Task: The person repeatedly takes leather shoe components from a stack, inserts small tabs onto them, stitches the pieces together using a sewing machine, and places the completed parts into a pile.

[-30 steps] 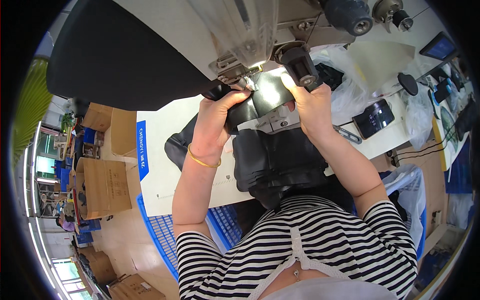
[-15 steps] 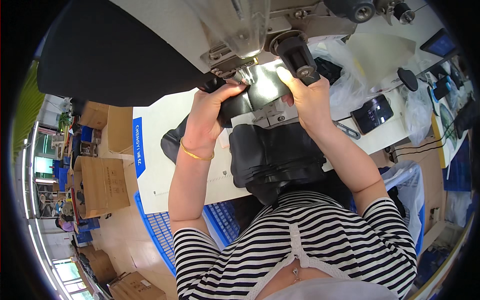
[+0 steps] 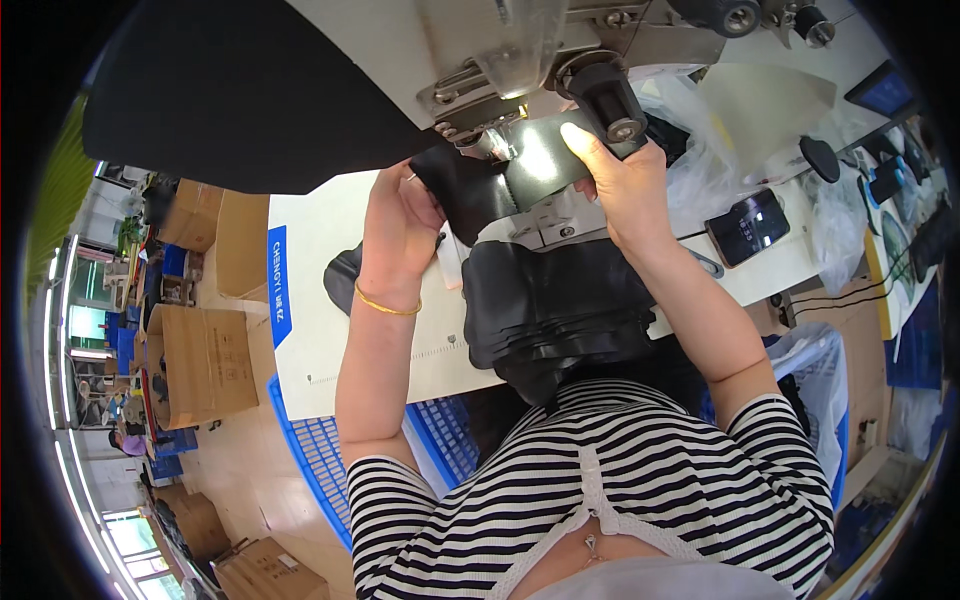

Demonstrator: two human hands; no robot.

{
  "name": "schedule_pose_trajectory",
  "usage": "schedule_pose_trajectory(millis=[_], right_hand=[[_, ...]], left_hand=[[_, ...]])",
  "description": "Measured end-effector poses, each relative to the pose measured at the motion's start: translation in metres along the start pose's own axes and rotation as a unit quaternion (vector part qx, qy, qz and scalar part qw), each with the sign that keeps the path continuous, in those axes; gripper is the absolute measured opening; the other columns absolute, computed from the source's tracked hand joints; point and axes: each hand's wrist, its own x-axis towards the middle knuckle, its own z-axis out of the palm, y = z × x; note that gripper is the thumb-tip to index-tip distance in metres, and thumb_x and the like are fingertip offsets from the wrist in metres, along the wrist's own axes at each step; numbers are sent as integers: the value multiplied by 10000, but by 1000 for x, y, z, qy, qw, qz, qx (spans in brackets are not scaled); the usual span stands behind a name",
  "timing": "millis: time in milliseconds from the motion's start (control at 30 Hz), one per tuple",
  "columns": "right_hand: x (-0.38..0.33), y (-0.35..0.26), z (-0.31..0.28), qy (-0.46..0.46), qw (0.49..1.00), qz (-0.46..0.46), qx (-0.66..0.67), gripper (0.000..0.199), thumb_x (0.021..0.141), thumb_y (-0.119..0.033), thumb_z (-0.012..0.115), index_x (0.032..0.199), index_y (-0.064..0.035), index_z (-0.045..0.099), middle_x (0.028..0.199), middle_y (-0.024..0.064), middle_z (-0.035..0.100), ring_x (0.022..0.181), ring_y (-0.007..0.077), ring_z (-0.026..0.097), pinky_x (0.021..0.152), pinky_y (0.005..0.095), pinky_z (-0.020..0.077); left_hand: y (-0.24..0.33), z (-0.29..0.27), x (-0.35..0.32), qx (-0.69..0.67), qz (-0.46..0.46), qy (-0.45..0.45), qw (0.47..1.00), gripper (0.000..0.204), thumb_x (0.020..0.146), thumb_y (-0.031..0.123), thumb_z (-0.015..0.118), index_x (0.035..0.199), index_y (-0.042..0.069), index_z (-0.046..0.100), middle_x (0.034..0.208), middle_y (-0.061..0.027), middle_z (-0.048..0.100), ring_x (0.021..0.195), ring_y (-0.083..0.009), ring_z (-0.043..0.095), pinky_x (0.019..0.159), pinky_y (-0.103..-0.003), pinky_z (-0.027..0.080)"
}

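A glossy black leather-like piece lies under the needle area of a sewing machine, brightly lit by its lamp. My right hand grips the piece's right part, thumb on top and fingers beneath. At the left edge of the piece is my left hand, wearing a gold bangle. Its fingers are curled and partly hidden, so what they hold cannot be made out. A stack of black pieces sits at the table edge in front of me, and another black piece lies left of my left wrist.
The white table carries a ruler scale along its front. A phone and clear plastic bags are on the right. Blue baskets stand below the table. Cardboard boxes are on the floor at left.
My left thumb has come off the black piece beside the needle area, and that hand has moved left and curled. My right hand still grips the piece. The view has shifted slightly.
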Motion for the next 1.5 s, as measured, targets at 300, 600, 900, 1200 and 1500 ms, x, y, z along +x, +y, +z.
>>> schedule_pose_trajectory(millis=[300, 600, 900, 1200, 1500], right_hand=[[16, 17, -53, -66, 993, -51, -79, 302, 959, -268, 470, 896, -46, 664, 619, 22, 592, 516, 46, 450, 496, 193, 350], [70, 56, -108, -65, 729, -121, -670, 188, 796, -206, 638, 887, -41, 641, 802, 144, 634, 788, 343, 612, 683, 433, 466], [73, 60, -105, -36, 748, -161, -643, 226, 851, -255, 621, 806, -37, 580, 776, 135, 609, 729, 337, 583, 625, 425, 431], [75, 59, -118, -46, 886, -42, -459, 204, 875, -122, 567, 1026, 6, 618, 844, 103, 676, 688, 174, 663, 660, 271, 510], [53, 49, -115, -24, 961, -91, -259, 175, 894, -118, 563, 1010, -2, 625, 816, 34, 662, 725, 116, 656, 621, 221, 492]], left_hand=[[23, -102, -1, 163, 191, 161, 955, 179, 823, 16, 651, 988, -45, 618, 937, -114, 656, 789, -181, 641, 729, -276, 530], [5, -177, -47, 751, 371, 375, 397, 523, 745, 161, 690, 1163, -73, 480, 1012, -198, 547, 960, -301, 537, 875, -400, 425], [-97, -85, -48, 617, 171, 104, 761, 330, 725, 176, 772, 954, 6, 607, 843, -93, 594, 713, -182, 562, 653, -289, 465], [-101, -71, -55, 683, 461, 95, 559, 180, 763, 20, 680, 919, 11, 589, 909, -101, 583, 820, -215, 558, 698, -335, 447], [-73, -68, -54, 141, -85, 74, 984, 261, 830, 133, 685, 982, -64, 605, 860, -93, 667, 675, -123, 629, 610, -232, 503]])
